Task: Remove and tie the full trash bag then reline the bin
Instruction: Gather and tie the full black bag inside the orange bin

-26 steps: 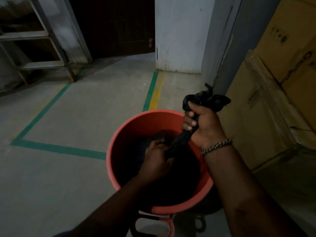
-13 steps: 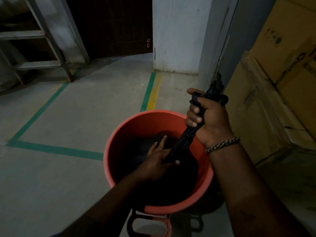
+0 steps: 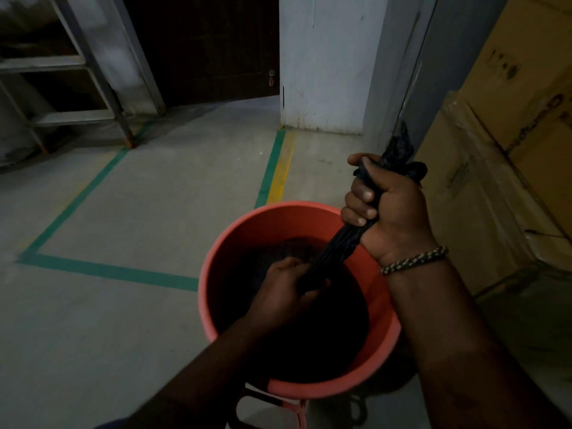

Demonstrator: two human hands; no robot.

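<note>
Trash bag (image 3: 337, 252) sits down inside the orange bin (image 3: 263, 221) on the floor, its black neck gathered into a tight rope that runs up and right, out past the rim. Right hand (image 3: 396, 212) has a full fist grip on the top of that neck, fingers wrapped round it, a loose tuft poking out above the knuckles. Left hand (image 3: 284, 286) is lower, inside the bin, fingers curled round the same twisted neck close to the bag's body. It's dim down there, so how firm that grip is, hard to say.

Looks like the tying step, with the bag not yet lifted out. To do it well, pin the twist low so no slack opens up, loop the top end over and through, and cinch down near the lower hand. Cardboard boxes (image 3: 483, 187) crowd the right, so lifting straight up looks safest.
</note>
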